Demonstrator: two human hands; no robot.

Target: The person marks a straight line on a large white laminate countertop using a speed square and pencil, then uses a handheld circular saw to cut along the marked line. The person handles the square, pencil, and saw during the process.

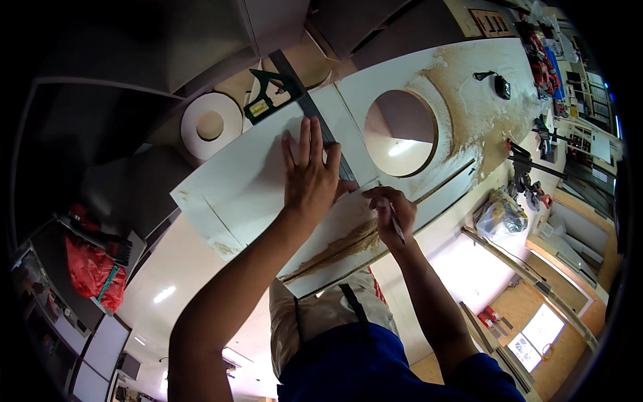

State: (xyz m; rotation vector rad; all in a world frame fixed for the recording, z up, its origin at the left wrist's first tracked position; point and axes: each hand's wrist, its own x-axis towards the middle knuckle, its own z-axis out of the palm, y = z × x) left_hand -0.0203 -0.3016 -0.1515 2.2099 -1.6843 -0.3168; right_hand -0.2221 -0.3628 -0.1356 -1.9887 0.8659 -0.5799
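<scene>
Partly spread, left hand (310, 182) touches a ruler (309, 107); right hand (393, 209) grips a pencil (398, 230).

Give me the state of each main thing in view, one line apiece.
Left hand: open, palm down
Right hand: closed, gripping
Pencil-like tool: slanted, held in right hand
Combination square: flat, touched by left hand
Board with round hole: cut through, dusty
Clear plastic bag: filled

The left hand (309, 175) covers part of the square's blade (309, 104); the right hand (393, 210) hides much of a slim pen-like tool (398, 230). Rightward, the plastic bag's (501, 214) contents are unclear.
</scene>
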